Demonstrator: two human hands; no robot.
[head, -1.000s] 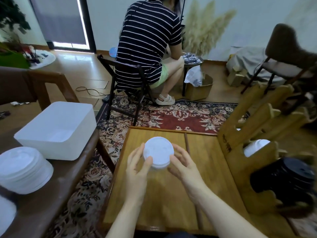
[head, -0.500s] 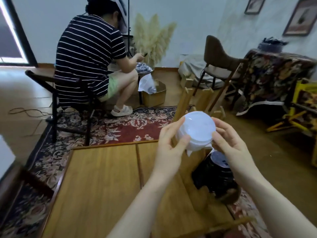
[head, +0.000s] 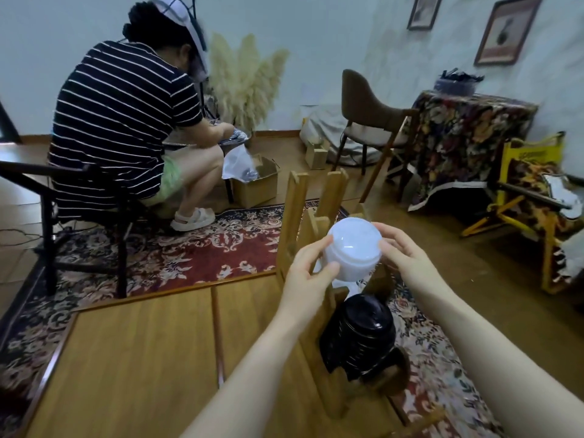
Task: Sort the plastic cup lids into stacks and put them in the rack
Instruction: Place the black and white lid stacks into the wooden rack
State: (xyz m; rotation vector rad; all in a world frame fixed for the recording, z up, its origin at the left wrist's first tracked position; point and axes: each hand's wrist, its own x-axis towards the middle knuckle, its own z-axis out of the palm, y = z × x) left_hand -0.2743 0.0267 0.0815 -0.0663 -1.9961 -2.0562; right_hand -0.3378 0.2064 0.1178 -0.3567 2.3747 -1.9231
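- Pale walls, plain; two framed pictures hung upper right.
- Wood floor, with red patterned rug laid under wooden bench.
- Seated person in striped shirt on dark chair, back turned.
- Pampas grass against wall; open cardboard box nearby.
- Brown chair, floral-draped table, yellow folding chair at right.

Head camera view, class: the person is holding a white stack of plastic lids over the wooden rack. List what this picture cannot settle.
- Lid count in the white stack of plastic lids: edges blur together.
- Slot beneath it in the wooden rack: hidden by the stack and the left hand.
- Right hand fingertips: behind the stack.
- Black stack of plastic lids: far end hidden by the rack.
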